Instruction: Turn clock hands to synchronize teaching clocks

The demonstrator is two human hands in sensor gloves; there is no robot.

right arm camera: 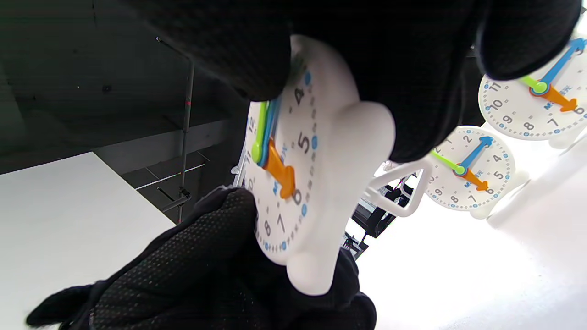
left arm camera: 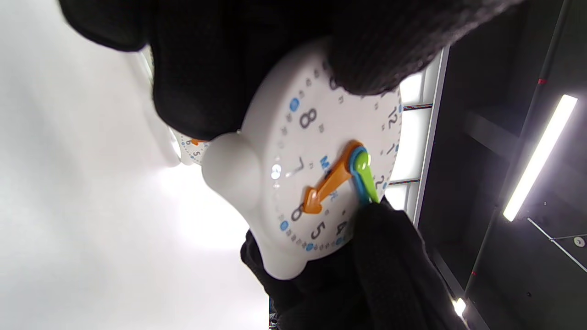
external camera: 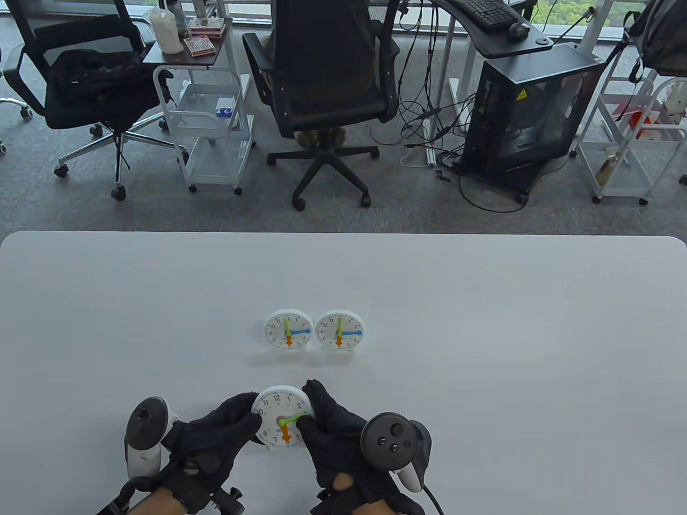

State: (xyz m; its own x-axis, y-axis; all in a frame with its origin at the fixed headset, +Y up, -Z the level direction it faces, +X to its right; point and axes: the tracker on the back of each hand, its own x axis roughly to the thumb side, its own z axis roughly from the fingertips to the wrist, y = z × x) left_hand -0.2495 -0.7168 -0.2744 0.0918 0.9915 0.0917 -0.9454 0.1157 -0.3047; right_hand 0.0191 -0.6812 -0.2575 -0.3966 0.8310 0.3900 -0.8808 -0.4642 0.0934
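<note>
Two white teaching clocks stand side by side mid-table, the left clock [external camera: 289, 329] and the right clock [external camera: 339, 330]. Each has its green hand at 12, blue at 3 and orange at 6. A third clock [external camera: 279, 416] is held upright near the front edge. My left hand [external camera: 228, 424] grips its left rim. My right hand [external camera: 322, 416] pinches its right rim, with the thumb on the tips of the green hand [left arm camera: 364, 176] and the blue hand under it, between 2 and 3. Its orange hand [left arm camera: 328, 181] points to 6.
The white table [external camera: 483, 322] runs wide to both sides and behind the clocks. Beyond its far edge are office chairs [external camera: 322, 80], a trolley [external camera: 209, 118] and a computer case [external camera: 526, 112]. The right wrist view shows both standing clocks [right arm camera: 470, 169] behind the held one.
</note>
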